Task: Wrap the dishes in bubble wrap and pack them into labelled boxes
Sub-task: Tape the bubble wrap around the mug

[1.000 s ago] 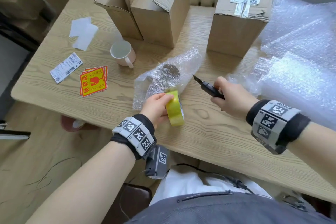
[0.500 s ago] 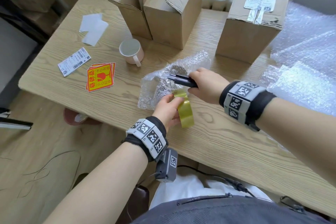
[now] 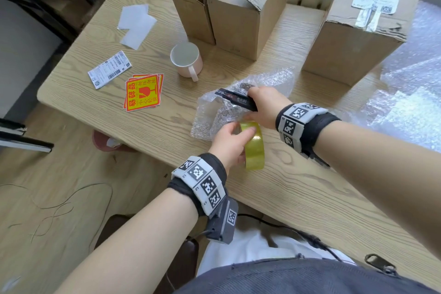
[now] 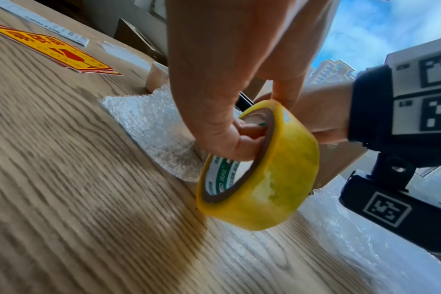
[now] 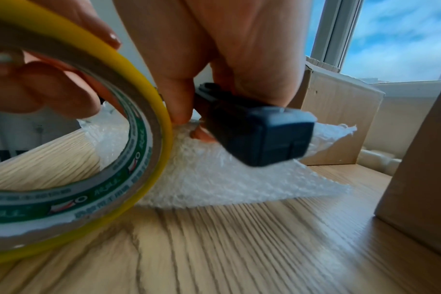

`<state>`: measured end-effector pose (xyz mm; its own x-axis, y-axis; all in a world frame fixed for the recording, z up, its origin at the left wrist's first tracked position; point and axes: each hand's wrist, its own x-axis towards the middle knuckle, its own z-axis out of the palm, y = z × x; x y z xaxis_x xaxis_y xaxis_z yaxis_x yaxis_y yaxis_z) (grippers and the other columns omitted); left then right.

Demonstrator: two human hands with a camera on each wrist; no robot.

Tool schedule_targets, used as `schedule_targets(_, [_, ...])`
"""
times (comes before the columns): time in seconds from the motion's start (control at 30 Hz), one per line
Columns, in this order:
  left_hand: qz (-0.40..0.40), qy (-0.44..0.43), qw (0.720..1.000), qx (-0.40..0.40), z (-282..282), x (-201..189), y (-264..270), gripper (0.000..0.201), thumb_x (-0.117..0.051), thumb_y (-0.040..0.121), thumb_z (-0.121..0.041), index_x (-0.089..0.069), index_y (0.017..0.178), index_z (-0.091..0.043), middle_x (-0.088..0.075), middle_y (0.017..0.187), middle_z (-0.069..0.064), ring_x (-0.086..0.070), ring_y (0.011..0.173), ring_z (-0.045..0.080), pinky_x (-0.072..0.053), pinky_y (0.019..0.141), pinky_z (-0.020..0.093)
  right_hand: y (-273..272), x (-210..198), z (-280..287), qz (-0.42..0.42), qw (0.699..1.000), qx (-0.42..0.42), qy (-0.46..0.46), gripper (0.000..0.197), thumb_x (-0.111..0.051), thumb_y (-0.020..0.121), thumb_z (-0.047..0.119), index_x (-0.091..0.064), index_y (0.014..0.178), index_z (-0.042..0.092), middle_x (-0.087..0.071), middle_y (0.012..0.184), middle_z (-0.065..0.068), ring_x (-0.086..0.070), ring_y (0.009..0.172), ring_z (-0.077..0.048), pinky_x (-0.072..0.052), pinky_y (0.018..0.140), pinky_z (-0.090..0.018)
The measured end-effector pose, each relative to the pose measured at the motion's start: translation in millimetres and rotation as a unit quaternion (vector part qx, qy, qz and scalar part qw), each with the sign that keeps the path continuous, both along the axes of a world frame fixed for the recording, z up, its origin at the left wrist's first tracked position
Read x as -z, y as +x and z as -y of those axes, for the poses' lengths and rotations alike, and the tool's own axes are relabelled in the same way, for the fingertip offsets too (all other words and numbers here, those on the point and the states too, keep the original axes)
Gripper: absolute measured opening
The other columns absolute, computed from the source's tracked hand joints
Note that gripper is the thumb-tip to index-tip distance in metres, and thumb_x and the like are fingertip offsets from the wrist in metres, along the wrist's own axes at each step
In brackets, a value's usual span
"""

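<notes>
Left hand (image 3: 229,143) grips yellow tape roll (image 3: 254,148), fingers curled through its core, roll on edge on the table (image 3: 298,193). Right hand (image 3: 267,107) clenched round black utility knife (image 3: 236,100), fingertips down on the bubble-wrapped bundle (image 3: 238,102), just beyond the roll. Dish inside: type unclear. Pink mug (image 3: 187,61) unwrapped, behind the bundle. Open cardboard boxes (image 3: 238,19) at back, fragile stickers (image 3: 143,92) left, loose bubble wrap (image 3: 410,93) right.
</notes>
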<state>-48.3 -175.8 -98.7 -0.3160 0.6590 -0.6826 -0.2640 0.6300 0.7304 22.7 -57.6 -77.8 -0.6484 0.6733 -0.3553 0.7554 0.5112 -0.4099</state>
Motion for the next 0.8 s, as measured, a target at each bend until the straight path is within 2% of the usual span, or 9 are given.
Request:
schedule_targets(0.1, [-0.002,-0.007,1.0,-0.004,0.3,0.4,0.5,0.056,-0.066,0.087,-0.032,-0.046,0.136,-0.015,-0.063,0.118,0.011,-0.066,0.102,0.029,-0.056,0.079,0.044,-0.2,0.2,0.2,0.009,1.0,-0.005,-0.005,0.031,-0.069,0.084,0.028,-0.051,0.102,0.011,-0.049,0.094,-0.007,-0.056,0.097,-0.03,-0.045,0.08,-0.036])
schedule_targets(0.17, [0.006,-0.018,1.0,0.0,-1.2,-0.6,-0.5,0.054,-0.065,0.088,-0.034,-0.047,0.133,-0.012,-0.066,0.111,0.011,-0.068,0.094,0.027,-0.057,0.075,0.04,0.2,0.6,0.7,0.007,1.0,-0.006,0.0,0.036,-0.069,0.083,0.028,-0.052,0.108,0.008,-0.054,0.103,-0.011,-0.055,0.099,-0.031,-0.047,0.083,-0.037])
schedule_targets(0.27, [0.047,-0.053,0.997,0.015,3.5,-3.7,4.7,0.029,-0.058,0.093,-0.034,-0.06,0.105,-0.008,-0.065,0.081,0.006,-0.063,0.066,0.018,-0.053,0.06,0.028,0.0,1.5,2.0,0.0,1.0,0.0,0.006,0.038,-0.068,0.084,0.028,-0.052,0.111,0.008,-0.054,0.109,-0.013,-0.055,0.101,-0.031,-0.048,0.085,-0.041])
schedule_targets(0.33, [0.085,-0.064,0.994,0.0,9.9,-4.5,10.1,0.027,-0.056,0.094,-0.033,-0.062,0.101,-0.008,-0.063,0.074,0.005,-0.059,0.06,0.017,-0.051,0.058,0.026,0.0,0.9,1.3,-0.002,1.0,-0.002,0.004,0.036,-0.068,0.084,0.027,-0.052,0.111,0.008,-0.054,0.107,-0.012,-0.055,0.099,-0.031,-0.048,0.084,-0.039])
schedule_targets(0.47, [0.078,-0.044,0.996,0.011,13.0,-2.8,11.0,0.017,-0.051,0.097,-0.027,-0.058,0.107,-0.016,-0.065,0.083,0.005,-0.064,0.064,0.018,-0.054,0.055,0.026,-1.7,-2.2,-1.6,0.003,1.0,-0.002,-0.002,0.033,-0.068,0.085,0.026,-0.053,0.108,0.008,-0.054,0.102,-0.01,-0.053,0.093,-0.026,-0.041,0.076,-0.032])
schedule_targets(0.53, [0.056,-0.038,0.998,0.011,15.2,-1.8,10.7,0.018,-0.051,0.097,-0.027,-0.055,0.111,-0.015,-0.066,0.087,0.005,-0.065,0.066,0.019,-0.055,0.055,0.027,-2.7,-4.2,-1.2,0.008,1.0,0.0,-0.003,0.033,-0.068,0.084,0.027,-0.053,0.107,0.009,-0.055,0.1,-0.01,-0.054,0.095,-0.027,-0.04,0.076,-0.032])
schedule_targets(0.6, [0.041,-0.036,0.999,0.0,18.3,-1.2,12.5,0.021,-0.052,0.097,-0.028,-0.054,0.113,-0.014,-0.064,0.085,0.004,-0.064,0.065,0.018,-0.054,0.053,0.026,-0.6,-8.1,0.2,0.002,1.0,0.004,-0.01,0.032,-0.069,0.083,0.028,-0.054,0.104,0.009,-0.053,0.094,-0.007,-0.055,0.094,-0.027,-0.04,0.074,-0.032])
schedule_targets(0.7, [0.042,-0.03,0.998,-0.021,20.5,-1.7,15.5,0.02,-0.051,0.097,-0.025,-0.054,0.112,-0.012,-0.062,0.079,0.003,-0.062,0.059,0.015,-0.049,0.042,0.021,9.8,-18.4,3.7,-0.028,0.999,0.01,-0.029,0.033,-0.07,0.082,0.028,-0.056,0.105,0.008,-0.053,0.091,-0.004,-0.051,0.085,-0.022,-0.037,0.071,-0.028])
schedule_targets(0.8, [0.037,-0.025,0.999,-0.031,19.6,-4.5,17.0,0.018,-0.048,0.099,-0.026,-0.056,0.109,-0.012,-0.063,0.081,0.004,-0.062,0.063,0.017,-0.049,0.043,0.021,24.7,-32.9,7.2,-0.049,0.998,0.011,-0.042,0.032,-0.07,0.082,0.026,-0.057,0.106,0.01,-0.054,0.093,-0.003,-0.049,0.083,-0.019,-0.036,0.07,-0.025])
